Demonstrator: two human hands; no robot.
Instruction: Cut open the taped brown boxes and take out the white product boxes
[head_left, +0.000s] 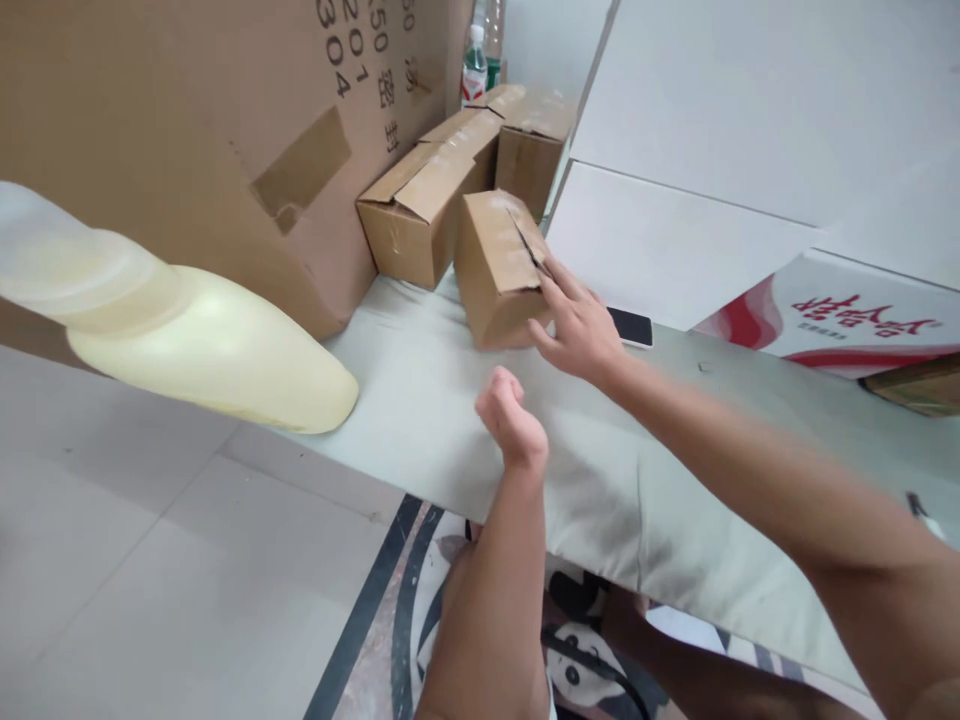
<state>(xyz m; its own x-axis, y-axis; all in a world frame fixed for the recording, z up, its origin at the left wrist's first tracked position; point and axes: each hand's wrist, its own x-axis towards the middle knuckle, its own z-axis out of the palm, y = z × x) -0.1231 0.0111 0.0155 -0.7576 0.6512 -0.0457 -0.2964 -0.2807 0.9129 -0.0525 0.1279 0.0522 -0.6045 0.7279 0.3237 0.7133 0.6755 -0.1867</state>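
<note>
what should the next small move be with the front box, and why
Probably a light turn of the front box with the right hand, to line it up with the neighbouring box on its left: the two sit at different angles, the right hand is at its right edge, and the left hand appears clear of it.

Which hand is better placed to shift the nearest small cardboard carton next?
Probably the right hand: it is spread open at the small cardboard carton and seems to touch the top's right edge. The left hand is nearer the wearer, visibly apart from the carton.
</note>
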